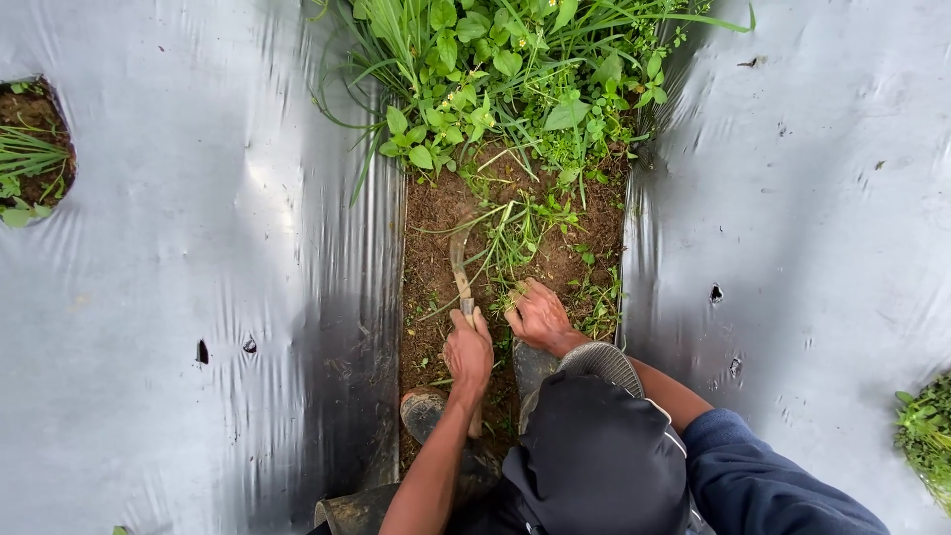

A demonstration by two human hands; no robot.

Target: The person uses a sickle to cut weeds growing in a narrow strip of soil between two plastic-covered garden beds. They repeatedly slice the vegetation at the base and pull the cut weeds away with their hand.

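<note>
1. Steel sickle (460, 260): lies on the bare soil (426, 228) of the furrow between two plastic sheets (198, 277). Its long axis runs away from you, the curved blade tip pointing toward the weeds (495, 79).
2. Your left hand (468, 349): clenched around the sickle's handle.
3. Your right hand (538, 315): pressed on cut grass (515, 233) just beside the blade; whether it grips any, you cannot tell.
4. Risk: a pull toward you could nick those fingers or your boot (424, 411); a sideways swing could slit the plastic.

Navy sleeve (763, 476) (rolled), muddy boots (424, 411)
</note>
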